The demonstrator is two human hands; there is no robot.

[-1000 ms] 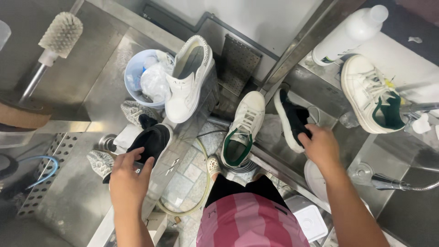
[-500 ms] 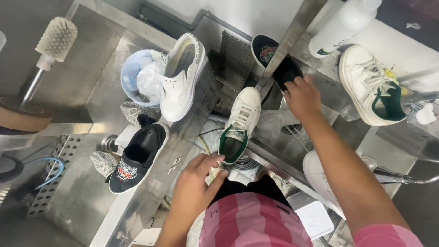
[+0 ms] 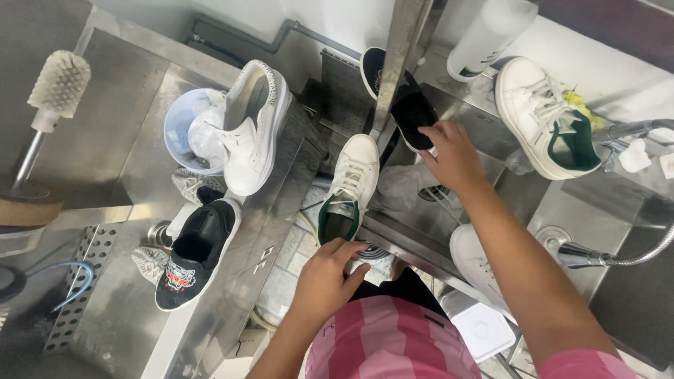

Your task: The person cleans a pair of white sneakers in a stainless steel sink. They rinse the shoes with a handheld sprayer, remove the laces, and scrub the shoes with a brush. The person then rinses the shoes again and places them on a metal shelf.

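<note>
Figure: the left hand [image 3: 326, 277] has left the black shoe [image 3: 195, 254] at the steel counter's [image 3: 126, 161] near edge and now curls its fingers on the heel of the white, green-lined sneaker [image 3: 347, 189] standing on the sink's [image 3: 414, 242] front edge. The right hand [image 3: 453, 154], arm extended forward, pinches a black insole [image 3: 412, 112] at the sink's far corner.

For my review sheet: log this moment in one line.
left hand: on white green-lined sneaker | right hand: on black shoe | steel counter
</note>
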